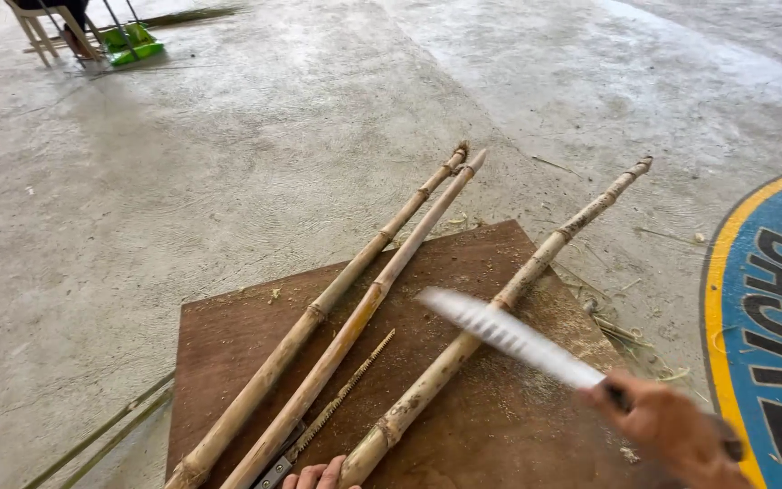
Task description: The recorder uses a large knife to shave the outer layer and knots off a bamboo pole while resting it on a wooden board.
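My right hand [676, 430] at the lower right grips the handle of a large knife [509, 337], its pale blade blurred and raised across a bamboo pole [518, 285]. That pole lies slanted on a brown wooden board [491, 426]. My left hand [319, 475] shows only its fingertips at the bottom edge, touching the near end of this pole. Two more bamboo poles [355, 281] lie side by side to the left on the board. A thin saw blade [341, 394] rests between the poles.
The board sits on a grey concrete floor [228, 163] with shavings scattered near its right edge. A blue and yellow painted emblem [771, 317] covers the floor at right. Chair legs [47, 32] and a green dustpan [133, 45] stand at the far top left. Thin green strips [101, 435] lie at lower left.
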